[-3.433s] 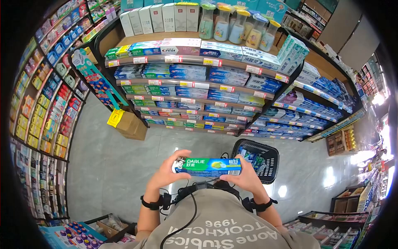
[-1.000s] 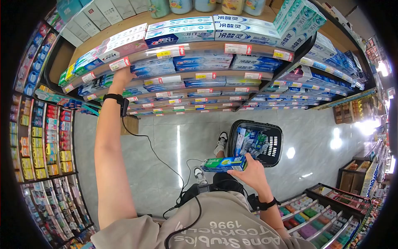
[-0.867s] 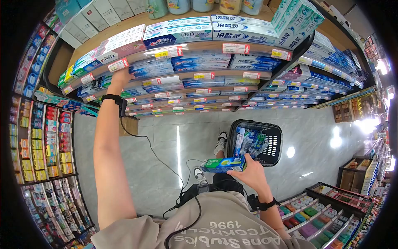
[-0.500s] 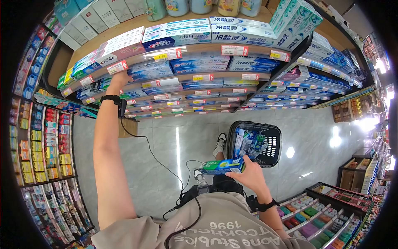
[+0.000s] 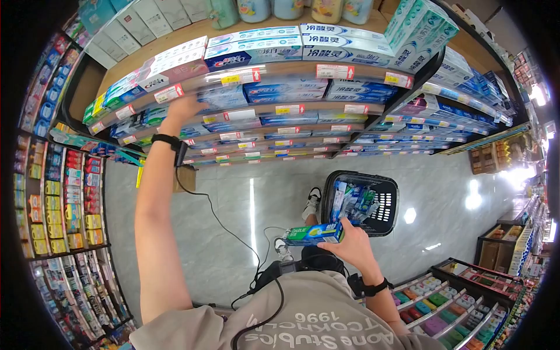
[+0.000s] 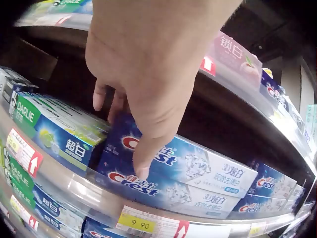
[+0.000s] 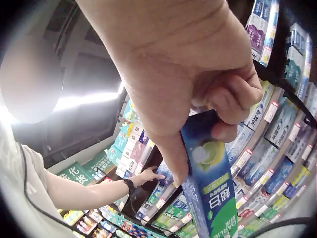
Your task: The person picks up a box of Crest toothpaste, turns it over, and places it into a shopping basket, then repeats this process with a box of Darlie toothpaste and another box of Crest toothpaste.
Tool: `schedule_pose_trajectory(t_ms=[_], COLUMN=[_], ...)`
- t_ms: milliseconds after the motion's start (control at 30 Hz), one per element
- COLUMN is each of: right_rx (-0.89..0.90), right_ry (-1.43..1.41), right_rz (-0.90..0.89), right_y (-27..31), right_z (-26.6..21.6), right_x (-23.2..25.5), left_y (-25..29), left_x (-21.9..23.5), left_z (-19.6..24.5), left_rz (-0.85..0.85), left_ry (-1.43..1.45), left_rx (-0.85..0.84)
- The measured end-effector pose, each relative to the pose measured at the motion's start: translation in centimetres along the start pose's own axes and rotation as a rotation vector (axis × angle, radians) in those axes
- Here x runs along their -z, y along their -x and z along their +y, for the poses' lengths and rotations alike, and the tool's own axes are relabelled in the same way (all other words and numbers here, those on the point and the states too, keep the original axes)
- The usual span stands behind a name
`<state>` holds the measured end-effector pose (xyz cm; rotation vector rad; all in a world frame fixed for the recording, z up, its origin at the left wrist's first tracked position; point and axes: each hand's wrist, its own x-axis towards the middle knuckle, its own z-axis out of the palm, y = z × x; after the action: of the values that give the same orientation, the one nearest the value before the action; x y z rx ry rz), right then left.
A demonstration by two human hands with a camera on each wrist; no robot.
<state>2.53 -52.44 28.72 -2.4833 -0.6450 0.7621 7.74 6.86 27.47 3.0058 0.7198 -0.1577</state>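
Note:
In the left wrist view my left hand (image 6: pixel 143 74) is at the left end of the upper of two stacked blue-and-white Crest boxes (image 6: pixel 213 168). Its thumb lies across the front, and the other fingers reach behind that end, partly hidden. A Darlie box (image 6: pixel 64 134) lies just left of them on the same shelf. The head view shows the left hand (image 5: pixel 185 109), blurred, at the second shelf. My right hand (image 5: pixel 353 245) pinches one end of a blue-and-green Darlie box (image 5: pixel 312 234) above the floor; the right wrist view shows this box (image 7: pixel 210 173) between thumb and fingers.
A black basket (image 5: pixel 389 224) with several packages stands on the floor by a foot. Boxes and bottles (image 5: pixel 254 9) line the top shelf (image 5: pixel 198 35). A cardboard box (image 5: pixel 185 178) sits below the shelves, and a cable (image 5: pixel 216 213) hangs from the left wrist.
Both hands first held the Darlie box; the left hand let go and reached to the second shelf. Lately it has shifted slightly right there. The right hand keeps its box near the basket.

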Motion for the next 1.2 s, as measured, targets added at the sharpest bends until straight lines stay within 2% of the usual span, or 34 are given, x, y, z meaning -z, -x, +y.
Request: schedule_pose_trajectory(t_ms=[67,167,300,400,800,900,1000,1100,1167,1200], right_rx=[0.008,0.023,0.025,0.03,0.018,0.033,0.045,0.072,0.118,0.128], right_ry=[0.008,0.013,-0.014,-0.02,0.042,0.059,0.09,0.138,0.16,0.135], right_rz=[-0.009,-0.034,-0.027,-0.006,-0.014,-0.009,0.0,0.017,0.048,0.037], right_y=[0.0,0.2,0.4,0.4,0.5,0.5,1.1,1.8,2.4,2.7], right_z=[-0.4,-1.2,-0.8,0.0,0.6,1.0,0.2,-1.0,-1.8,-2.3], right_x=[-0.2,0.0,0.1,-0.1,0.1,0.2,0.8,1.5,1.6,1.3], left_y=[0.6,-0.5,-1.8,-1.7,-2.3,-1.9,0.7,7.4,12.6,15.2], left_x=[1.3,-1.1,-2.5,-1.8,-2.4,-1.8,-0.6,-1.0,-1.5,-2.0], left_z=[4.2,6.0,6.2,6.4,5.7,6.0,7.0,7.3,6.7,6.0], left_rz=[-0.082,0.143,0.204,0.06,0.138,0.056,0.043,0.433,0.509,0.49], left_ry=[-0.011,-0.06,-0.021,0.048,0.01,0.049,-0.047,-0.045,0.121,0.146], left_rx=[-0.005,-0.277,-0.264,-0.209,-0.292,-0.222,-0.062,-0.129,-0.179,-0.189])
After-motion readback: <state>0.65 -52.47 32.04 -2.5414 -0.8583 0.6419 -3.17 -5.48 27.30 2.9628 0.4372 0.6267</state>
